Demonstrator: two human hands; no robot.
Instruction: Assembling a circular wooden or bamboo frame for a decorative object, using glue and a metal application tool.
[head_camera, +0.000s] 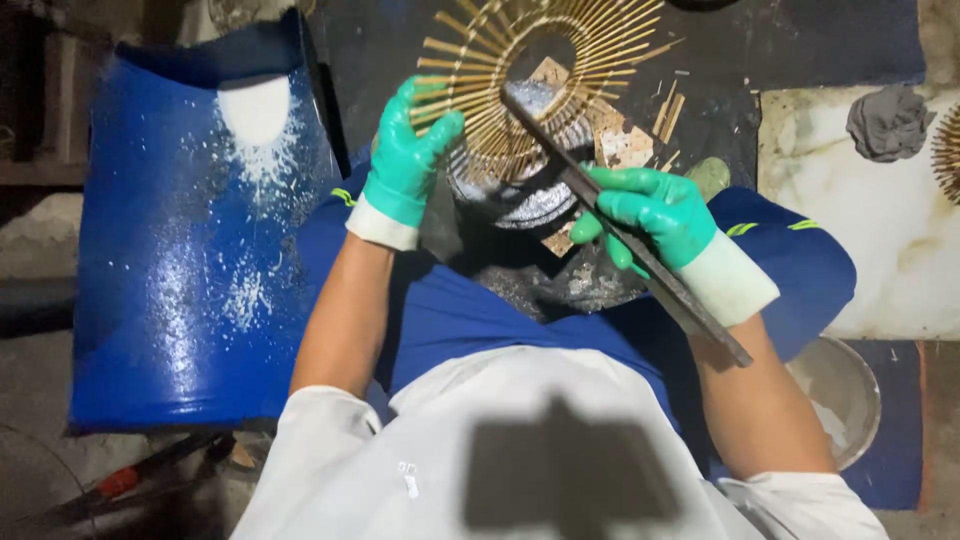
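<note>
We grasp the sunburst ring (520, 90) of gold spokes with the left hand (408, 165), over the lap. The right hand (655, 215) grips the flat file (620, 225). We keep strokes light, along the spokes.

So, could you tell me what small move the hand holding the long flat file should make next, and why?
Probably a short push of the flat file forward along the sunburst ring of gold spokes. Its tip already rests on the ring's inner edge, the right hand grips it mid-length, and the left hand steadies the ring's left side.
</note>
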